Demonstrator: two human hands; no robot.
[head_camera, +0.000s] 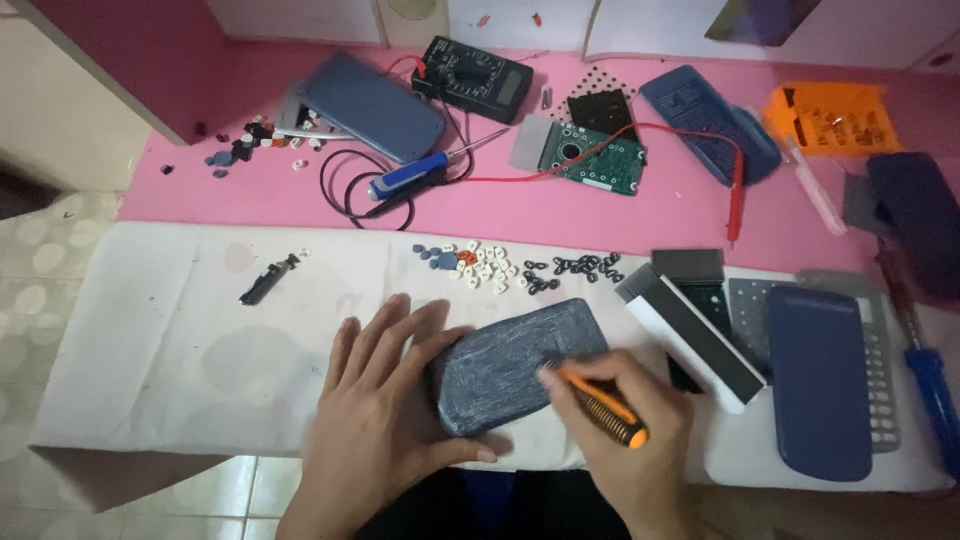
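The left hand (385, 400), fingers spread flat, steadies the scuffed dark-blue plastic calculator back cover (518, 362) on the white cloth (180, 340), while the right hand (625, 425) grips an orange-and-black-handled screwdriver (605, 405) against it.

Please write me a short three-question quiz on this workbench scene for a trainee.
1. True or false: the left hand rests on the scuffed dark blue-grey case on the white sheet.
2. What does the right hand hold?
A. a red probe
B. a screwdriver with an orange and black handle
C. a green circuit board
3. Fill in: the black multimeter lies on the ____ surface at the far side.

Key
1. True. The left hand steadies the case at its left end.
2. B. Its tip end points at the case.
3. Pink. The green circuit board and the blue-handled screwdriver lie there too.
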